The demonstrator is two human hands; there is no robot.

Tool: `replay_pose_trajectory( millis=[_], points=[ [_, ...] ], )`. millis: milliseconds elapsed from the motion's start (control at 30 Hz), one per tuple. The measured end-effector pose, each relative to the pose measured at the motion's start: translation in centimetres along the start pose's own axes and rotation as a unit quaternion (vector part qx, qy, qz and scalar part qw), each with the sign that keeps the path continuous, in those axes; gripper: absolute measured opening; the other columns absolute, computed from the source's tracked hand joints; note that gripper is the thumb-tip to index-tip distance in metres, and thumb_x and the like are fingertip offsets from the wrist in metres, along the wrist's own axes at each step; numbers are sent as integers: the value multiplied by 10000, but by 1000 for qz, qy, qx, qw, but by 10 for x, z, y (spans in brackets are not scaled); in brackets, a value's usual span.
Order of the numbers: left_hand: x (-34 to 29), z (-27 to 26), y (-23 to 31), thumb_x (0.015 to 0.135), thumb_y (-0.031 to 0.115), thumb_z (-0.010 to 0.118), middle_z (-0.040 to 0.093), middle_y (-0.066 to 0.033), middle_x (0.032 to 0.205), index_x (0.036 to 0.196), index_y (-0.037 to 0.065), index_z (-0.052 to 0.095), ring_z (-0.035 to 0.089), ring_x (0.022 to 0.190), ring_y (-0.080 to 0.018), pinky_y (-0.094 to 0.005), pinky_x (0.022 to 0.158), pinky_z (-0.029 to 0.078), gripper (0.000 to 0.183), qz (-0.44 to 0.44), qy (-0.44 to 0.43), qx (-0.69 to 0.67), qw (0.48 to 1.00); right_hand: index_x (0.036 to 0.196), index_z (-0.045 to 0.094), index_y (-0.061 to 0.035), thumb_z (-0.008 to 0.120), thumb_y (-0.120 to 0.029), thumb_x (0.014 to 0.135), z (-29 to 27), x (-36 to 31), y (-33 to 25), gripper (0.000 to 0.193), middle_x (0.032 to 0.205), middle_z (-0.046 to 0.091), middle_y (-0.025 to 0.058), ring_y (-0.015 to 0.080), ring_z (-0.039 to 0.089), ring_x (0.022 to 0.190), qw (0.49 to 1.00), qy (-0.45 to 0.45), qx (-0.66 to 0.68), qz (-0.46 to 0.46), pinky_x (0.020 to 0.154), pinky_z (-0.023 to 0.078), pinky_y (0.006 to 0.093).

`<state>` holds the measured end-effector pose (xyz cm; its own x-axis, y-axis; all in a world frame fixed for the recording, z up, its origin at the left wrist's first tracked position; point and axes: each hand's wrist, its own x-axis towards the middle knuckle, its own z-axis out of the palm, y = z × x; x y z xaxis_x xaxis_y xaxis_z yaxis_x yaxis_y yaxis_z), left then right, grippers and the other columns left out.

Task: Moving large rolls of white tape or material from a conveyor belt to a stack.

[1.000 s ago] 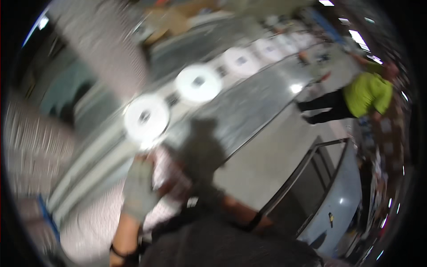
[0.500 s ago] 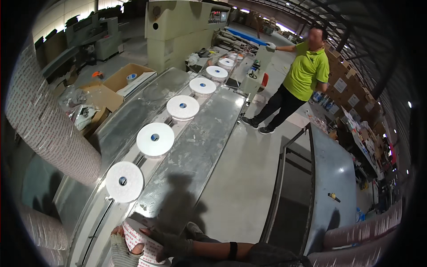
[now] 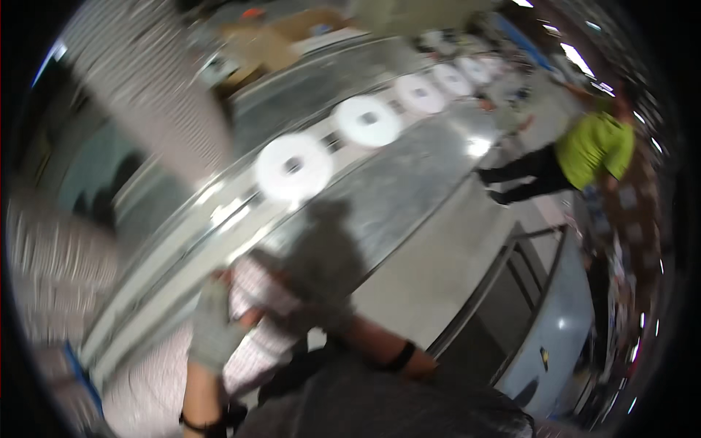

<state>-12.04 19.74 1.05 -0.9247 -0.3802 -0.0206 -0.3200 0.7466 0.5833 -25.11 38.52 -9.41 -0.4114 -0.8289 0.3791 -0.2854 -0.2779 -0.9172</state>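
Observation:
My left hand (image 3: 213, 325), in a grey fingertipless glove, is closed on the near-left side of a short stack of tape rolls (image 3: 259, 288) with a red-printed white wrap. From the other side my right hand (image 3: 314, 314), in a darker glove, grips the same stack. Motion blurs the fingers, and how many rolls are between them I cannot tell. Ahead, flat white tape rolls (image 3: 274, 175) lie in a spaced row along a conveyor strip (image 3: 244, 204). More printed rolls (image 3: 150, 379) stand piled beside my left forearm.
Tall columns of stacked rolls (image 3: 157, 87) rise at the left. A metal tabletop (image 3: 416, 171) flanks the conveyor. A person (image 3: 595, 150) in a yellow-green shirt stands at the far right. A side table (image 3: 566, 314) holds a small yellow-black tool (image 3: 544, 358). An open carton (image 3: 255, 47) lies beyond.
The view has swung and turned, so the conveyor row appears further right and higher. Both hands and the held rolls appear higher in view, and my left forearm now shows.

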Motion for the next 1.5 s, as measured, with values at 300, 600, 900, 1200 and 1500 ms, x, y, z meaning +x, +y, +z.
replay_pose_trajectory(
  millis=[300, 600, 900, 1200, 1500],
  points=[
    [-15, 5, 20, 677, 451, 804, 503, -245, 1258, 1269, -46, 501, 520, 1170, -402, -442, 973, 461, 830, 29, 41, -2, 999, 1468, 295, -8, 751, -322, 762, -42, 84, -1, 898, 1421, 436, 127, 255, 449, 1282, 969, 4, 180, 169, 1074, 362, 382],
    [-13, -15, 22, 702, 508, 754, 370, -198, 1471, 1449, 77, 365, 395, 1332, -400, -470, 1088, 333, 946, -33, -29, 72, 996, 1099, 644, -103, 815, -462, 614, -18, 145, 87, 627, 1074, 625, 114, 311, 541, 1111, 896, -40, -438, -60, 887, 471, 432],
    [-20, -8, 7, 765, 499, 683, 447, -193, 1422, 1432, 90, 412, 458, 1283, -368, -445, 1069, 362, 828, -57, -14, 44, 997, 1471, 314, -9, 739, -20, 713, 31, 19, -40, 869, 1374, 463, 110, 195, 448, 1263, 901, -45, 299, 310, 1047, 401, 321],
    [-17, -9, 1, 804, 384, 679, 367, -242, 1448, 1459, 122, 349, 448, 1294, -397, -433, 1064, 396, 779, -82, -1, -172, 982, 1455, 361, -15, 743, 5, 725, 31, 24, -43, 824, 1290, 541, 74, 166, 512, 1173, 912, 14, 296, 284, 994, 424, 324],
    [-11, -4, 13, 778, 553, 676, 379, -241, 1458, 1453, 110, 346, 482, 1254, -397, -519, 1064, 352, 872, -29, -33, 48, 998, 1404, 400, 47, 645, -59, 770, 5, 31, -21, 688, 1209, 580, 72, 141, 556, 1064, 916, -52, 274, 288, 917, 456, 279]
  ],
)
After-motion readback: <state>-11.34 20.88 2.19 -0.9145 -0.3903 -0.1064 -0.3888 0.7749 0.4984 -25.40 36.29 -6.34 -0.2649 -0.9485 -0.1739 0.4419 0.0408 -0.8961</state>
